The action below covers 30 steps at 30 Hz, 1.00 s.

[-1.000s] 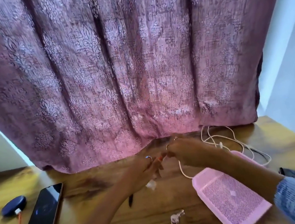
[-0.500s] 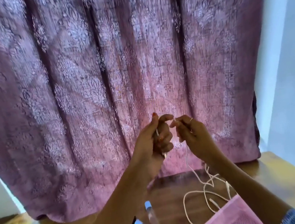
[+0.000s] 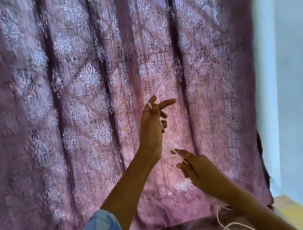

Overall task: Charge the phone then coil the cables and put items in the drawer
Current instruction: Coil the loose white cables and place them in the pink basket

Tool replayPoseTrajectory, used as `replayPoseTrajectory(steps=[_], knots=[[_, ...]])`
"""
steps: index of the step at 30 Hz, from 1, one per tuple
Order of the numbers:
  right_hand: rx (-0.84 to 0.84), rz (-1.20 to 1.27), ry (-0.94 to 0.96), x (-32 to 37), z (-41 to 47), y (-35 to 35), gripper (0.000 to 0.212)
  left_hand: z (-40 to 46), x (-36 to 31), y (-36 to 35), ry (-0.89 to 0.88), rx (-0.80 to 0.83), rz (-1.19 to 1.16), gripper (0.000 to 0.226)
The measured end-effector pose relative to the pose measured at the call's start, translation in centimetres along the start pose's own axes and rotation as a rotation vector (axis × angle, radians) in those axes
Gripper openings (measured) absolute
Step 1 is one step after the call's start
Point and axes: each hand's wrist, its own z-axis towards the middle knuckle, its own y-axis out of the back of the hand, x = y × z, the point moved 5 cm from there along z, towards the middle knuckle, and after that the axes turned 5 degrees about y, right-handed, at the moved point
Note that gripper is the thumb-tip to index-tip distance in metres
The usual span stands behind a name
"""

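The white cable (image 3: 165, 145) is held up in front of the curtain (image 3: 84, 85), likely so loops can be wound clear of the table (image 3: 288, 206). It is looped over the raised left hand (image 3: 151, 126), fingers partly curled round it, and pinched lower down by the right hand (image 3: 195, 167). The slack trails down onto the table's far right corner, both forearms angled upward
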Motion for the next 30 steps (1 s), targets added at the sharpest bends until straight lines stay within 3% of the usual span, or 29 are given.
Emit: replayPoseTrajectory(steps=[7, 10, 15, 17, 20, 25, 28, 30], knots=[[0.042, -0.3, 0.195, 2.2, 2.9, 4.2, 0.036, -0.2, 0.2, -1.6, -0.16, 0.151, 0.409, 0.05], [-0.021, -0.278, 0.191, 2.7, 3.8, 5.7, 0.028, -0.6, 0.3, -2.1, -0.138, 0.242, 0.547, 0.047], [-0.096, -0.176, 0.112, 3.1, 4.6, 7.7, 0.016, -1.6, 1.1, -1.6, -0.169, 0.371, 1.029, 0.051], [-0.1, -0.166, 0.115, 3.7, 4.5, 7.9, 0.018, -1.5, 0.7, -1.2, -0.15, 0.323, 1.085, 0.042], [-0.093, -0.113, 0.113, 4.3, 4.6, 8.3, 0.017, -1.2, -0.1, -0.9, -0.275, 0.286, 1.153, 0.037], [-0.031, -0.138, 0.076, 3.2, 5.2, 9.8, 0.017, 0.1, -2.4, 0.3, -0.337, 0.222, 1.421, 0.053], [-0.093, -0.195, 0.087, 2.3, 5.8, 11.4, 0.018, 1.0, -3.2, 1.1, -0.279, 0.271, 1.536, 0.044], [-0.145, -0.214, 0.112, 2.2, 6.7, 12.5, 0.018, 1.3, -3.2, 0.9, -0.134, 0.34, 1.36, 0.045]])
